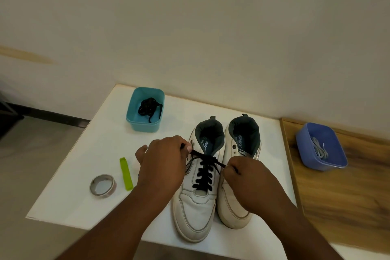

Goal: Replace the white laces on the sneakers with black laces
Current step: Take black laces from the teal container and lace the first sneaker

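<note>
Two white sneakers stand side by side on the white table (69,186), toes toward me. The left sneaker (195,209) carries a black lace (205,175) threaded up its eyelets. My left hand (162,167) pinches one end of that lace near the shoe's collar. My right hand (244,177) pinches the other end, pulled out to the right. The right sneaker (236,202) shows no lace; my right hand covers part of it. A second black lace (148,106) lies coiled in a teal tub (145,110). White laces (319,148) lie in a blue tub (320,148).
A roll of clear tape (102,185) and a green plastic strip (126,173) lie left of the shoes. The blue tub stands on a wooden surface (337,207) to the right. A wall rises behind the table; floor lies beyond its left edge.
</note>
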Tool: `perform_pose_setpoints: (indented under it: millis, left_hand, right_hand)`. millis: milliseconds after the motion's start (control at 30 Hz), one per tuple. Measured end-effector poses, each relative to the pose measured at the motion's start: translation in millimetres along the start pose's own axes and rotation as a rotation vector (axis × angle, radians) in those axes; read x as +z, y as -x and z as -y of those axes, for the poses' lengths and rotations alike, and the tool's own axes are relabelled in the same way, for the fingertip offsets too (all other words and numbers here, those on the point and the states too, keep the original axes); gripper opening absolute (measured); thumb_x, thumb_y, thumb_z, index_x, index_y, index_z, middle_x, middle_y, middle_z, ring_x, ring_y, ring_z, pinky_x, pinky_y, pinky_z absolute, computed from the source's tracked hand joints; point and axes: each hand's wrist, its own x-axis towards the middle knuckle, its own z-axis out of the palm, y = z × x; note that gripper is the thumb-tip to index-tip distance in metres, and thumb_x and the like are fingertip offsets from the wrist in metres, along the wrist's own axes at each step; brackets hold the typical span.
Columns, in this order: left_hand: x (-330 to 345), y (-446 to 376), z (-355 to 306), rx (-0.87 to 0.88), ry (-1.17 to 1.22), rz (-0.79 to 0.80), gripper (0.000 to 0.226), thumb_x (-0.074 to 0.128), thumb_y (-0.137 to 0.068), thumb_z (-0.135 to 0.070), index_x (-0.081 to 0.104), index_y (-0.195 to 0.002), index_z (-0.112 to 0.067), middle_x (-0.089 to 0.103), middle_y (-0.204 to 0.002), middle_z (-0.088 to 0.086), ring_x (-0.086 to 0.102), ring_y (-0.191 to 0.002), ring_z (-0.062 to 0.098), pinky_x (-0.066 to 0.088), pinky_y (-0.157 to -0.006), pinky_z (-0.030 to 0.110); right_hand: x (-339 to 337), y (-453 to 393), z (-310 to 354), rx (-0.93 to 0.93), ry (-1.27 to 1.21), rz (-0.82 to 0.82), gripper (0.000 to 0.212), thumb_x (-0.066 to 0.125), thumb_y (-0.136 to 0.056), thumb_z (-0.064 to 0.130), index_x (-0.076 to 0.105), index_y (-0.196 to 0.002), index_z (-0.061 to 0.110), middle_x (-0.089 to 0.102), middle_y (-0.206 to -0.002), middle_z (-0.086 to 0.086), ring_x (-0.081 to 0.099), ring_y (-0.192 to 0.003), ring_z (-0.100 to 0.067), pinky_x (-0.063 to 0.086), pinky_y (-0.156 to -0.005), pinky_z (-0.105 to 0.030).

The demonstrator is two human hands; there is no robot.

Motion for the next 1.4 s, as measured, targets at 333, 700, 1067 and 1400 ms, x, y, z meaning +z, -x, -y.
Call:
perform_pose_setpoints:
  millis: [333, 700, 1067, 1400]
  left_hand:
    - [2.1, -5.7, -3.7, -0.082, -0.066, 0.035, 0.019, 0.050, -0.100, -0.022, 0.059, -0.094, -0.037, 0.066, -0.093, -0.010, 0.059, -0.094, 0.014, 0.031, -0.076, 0.032]
    - [-2.4, 3.0, -0.4, 0.142, 0.271, -0.098, 0.046, 0.053, -0.098, -0.046, 0.045, -0.142, -0.036, 0.062, -0.118, -0.015, 0.061, -0.102, 0.010, 0.052, -0.090, 0.036]
    - [8.3, 6.9, -2.6, 0.102, 0.285, -0.051, 0.027, 0.050, -0.094, -0.059, 0.046, -0.102, -0.034, 0.058, -0.095, -0.015, 0.061, -0.083, 0.006, 0.050, -0.070, 0.027]
    - [11.9, 1.9, -4.3, 0.249, 0.355, 0.032, 0.042, 0.044, -0.105, -0.033, 0.045, -0.146, -0.042, 0.061, -0.123, -0.008, 0.060, -0.102, 0.006, 0.049, -0.091, 0.020]
  right_hand:
    - [-5.1, -0.4, -1.2, 0.021, 0.009, 0.052, 0.031, 0.045, -0.101, 0.032, 0.060, -0.075, 0.022, 0.060, -0.075, 0.001, 0.058, -0.069, -0.013, 0.044, -0.062, -0.026]
    - [0.2, 3.4, 0.8, -0.017, 0.020, -0.084, 0.030, 0.049, -0.099, 0.045, 0.069, -0.083, 0.028, 0.068, -0.076, 0.006, 0.063, -0.069, -0.009, 0.058, -0.071, -0.032]
    - [11.2, 4.3, 10.9, -0.172, -0.041, -0.246, 0.049, 0.054, -0.095, 0.060, 0.048, -0.141, 0.042, 0.070, -0.112, 0.020, 0.065, -0.096, -0.001, 0.050, -0.087, -0.021]
    - [21.1, -2.3, 8.7, -0.157, -0.181, -0.196, 0.042, 0.061, -0.094, 0.056, 0.050, -0.133, 0.045, 0.066, -0.073, 0.017, 0.063, -0.070, 0.002, 0.055, -0.069, -0.024]
